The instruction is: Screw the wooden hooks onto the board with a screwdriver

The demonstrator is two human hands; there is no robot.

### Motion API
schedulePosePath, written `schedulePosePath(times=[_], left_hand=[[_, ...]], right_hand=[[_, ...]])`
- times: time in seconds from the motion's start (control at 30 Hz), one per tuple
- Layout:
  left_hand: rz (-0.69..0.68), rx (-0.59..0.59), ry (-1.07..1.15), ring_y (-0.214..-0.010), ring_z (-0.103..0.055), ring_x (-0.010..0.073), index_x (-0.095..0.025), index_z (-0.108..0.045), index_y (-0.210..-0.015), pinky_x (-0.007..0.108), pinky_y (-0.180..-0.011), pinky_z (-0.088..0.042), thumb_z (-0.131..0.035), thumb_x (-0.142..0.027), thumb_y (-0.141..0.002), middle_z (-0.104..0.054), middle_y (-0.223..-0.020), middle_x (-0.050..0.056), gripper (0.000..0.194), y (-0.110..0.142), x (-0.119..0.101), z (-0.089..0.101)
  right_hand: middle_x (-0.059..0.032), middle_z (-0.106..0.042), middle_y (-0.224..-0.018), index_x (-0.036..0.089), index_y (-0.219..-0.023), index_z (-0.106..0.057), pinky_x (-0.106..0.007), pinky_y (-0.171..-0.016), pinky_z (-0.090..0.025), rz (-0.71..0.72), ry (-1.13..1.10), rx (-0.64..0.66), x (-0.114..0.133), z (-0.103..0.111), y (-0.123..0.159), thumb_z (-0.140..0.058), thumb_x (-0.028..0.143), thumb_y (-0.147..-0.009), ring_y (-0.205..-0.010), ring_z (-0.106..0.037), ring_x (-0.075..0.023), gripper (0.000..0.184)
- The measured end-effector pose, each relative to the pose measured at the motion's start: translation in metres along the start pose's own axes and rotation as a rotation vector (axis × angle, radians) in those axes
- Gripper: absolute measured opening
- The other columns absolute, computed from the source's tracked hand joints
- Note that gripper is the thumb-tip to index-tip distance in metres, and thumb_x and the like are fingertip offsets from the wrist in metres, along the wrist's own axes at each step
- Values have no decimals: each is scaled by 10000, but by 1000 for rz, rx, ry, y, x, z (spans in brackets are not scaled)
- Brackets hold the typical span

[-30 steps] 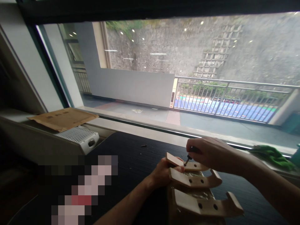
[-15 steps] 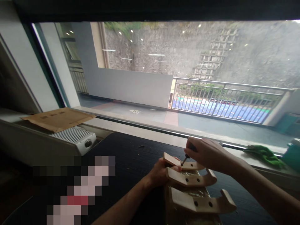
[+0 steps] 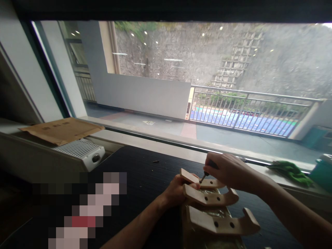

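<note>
My right hand (image 3: 223,167) is closed around the dark handle of a screwdriver (image 3: 204,176). The tool's shaft slants down to a hole in the farthest wooden hook (image 3: 188,175). At that hook's left part, my left hand (image 3: 178,189) grips it with the thumb near the screwdriver tip. Nearer to me are a second wooden hook (image 3: 212,197) and a third wooden hook (image 3: 223,223), each curved up at the right end and showing two dark holes. All three lie across a board (image 3: 193,238) that looks wrapped in clear plastic film. Any screw under the tip is too small to make out.
The black table (image 3: 137,173) meets a window sill. A small dark bit (image 3: 155,161) lies on it. To the left are a brown envelope (image 3: 64,129) and a white vented unit (image 3: 88,152). A green cloth (image 3: 292,173) rests on the sill at right, beside a teal container (image 3: 323,171).
The whole view has shifted slightly. Both hands keep the same hold, and the screwdriver tip stays at the same hole of the farthest hook.
</note>
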State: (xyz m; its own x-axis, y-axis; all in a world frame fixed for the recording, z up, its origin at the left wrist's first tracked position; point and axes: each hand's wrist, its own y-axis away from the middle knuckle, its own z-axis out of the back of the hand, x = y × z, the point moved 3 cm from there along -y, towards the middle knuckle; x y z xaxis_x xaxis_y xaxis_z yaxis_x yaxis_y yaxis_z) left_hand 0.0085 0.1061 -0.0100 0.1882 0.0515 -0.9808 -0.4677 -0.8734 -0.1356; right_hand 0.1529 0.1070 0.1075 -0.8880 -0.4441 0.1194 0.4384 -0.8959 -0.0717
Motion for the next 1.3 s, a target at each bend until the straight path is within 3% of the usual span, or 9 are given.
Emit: schedulePosePath(times=[0.13,0.43,0.6,0.8,1.1,1.2,1.3], left_hand=[[6,-15,-13,-651,-611,173,-113,-698,-888,255,-585,-426,-700,-294,-721,-693,-741,56,245,1,-2,0],[-17,55,87,-742,-639,206,-137,-723,-923,281,-672,-459,-692,-245,-720,-719,-819,59,232,1,-14,-8],[-42,61,-22,-794,-641,198,-152,-717,-921,261,-697,-453,-671,-231,-754,-718,-869,47,190,1,-8,-3],[-13,47,0,-696,-618,168,-117,-700,-875,241,-604,-434,-686,-282,-749,-693,-778,47,208,0,2,1],[-25,38,-6,-731,-637,177,-138,-706,-921,245,-644,-448,-703,-270,-736,-713,-809,44,228,1,-9,-4],[-25,63,-7,-772,-640,186,-138,-709,-907,247,-674,-451,-687,-240,-744,-717,-843,46,193,1,-10,-5],[-5,29,-12,-739,-633,182,-125,-703,-899,244,-641,-446,-672,-250,-755,-709,-813,47,193,0,-4,-2]], right_hand=[[-20,-602,-631,183,-769,-594,-244,-453,-249,-68,31,-12,1,1,2,-435,386,-863,-494,-443,-106,274],[28,-574,-596,227,-765,-603,-225,-467,-204,202,127,51,17,10,1,-482,234,-824,-490,-398,-81,135],[13,-579,-588,207,-736,-588,-236,-481,-235,112,75,-35,8,3,-7,-461,294,-846,-498,-408,-89,189],[-21,-608,-631,185,-741,-582,-249,-466,-246,-62,54,-84,-1,-1,-6,-422,368,-863,-507,-438,-106,271],[39,-614,-668,252,-786,-613,-225,-486,-269,236,63,42,2,9,2,-453,313,-869,-545,-458,-89,190],[41,-580,-598,232,-748,-592,-230,-482,-256,227,80,13,1,5,-2,-435,298,-879,-512,-422,-87,214],[22,-596,-616,211,-758,-591,-241,-492,-260,123,52,-38,1,1,-5,-431,316,-883,-526,-442,-96,228]])
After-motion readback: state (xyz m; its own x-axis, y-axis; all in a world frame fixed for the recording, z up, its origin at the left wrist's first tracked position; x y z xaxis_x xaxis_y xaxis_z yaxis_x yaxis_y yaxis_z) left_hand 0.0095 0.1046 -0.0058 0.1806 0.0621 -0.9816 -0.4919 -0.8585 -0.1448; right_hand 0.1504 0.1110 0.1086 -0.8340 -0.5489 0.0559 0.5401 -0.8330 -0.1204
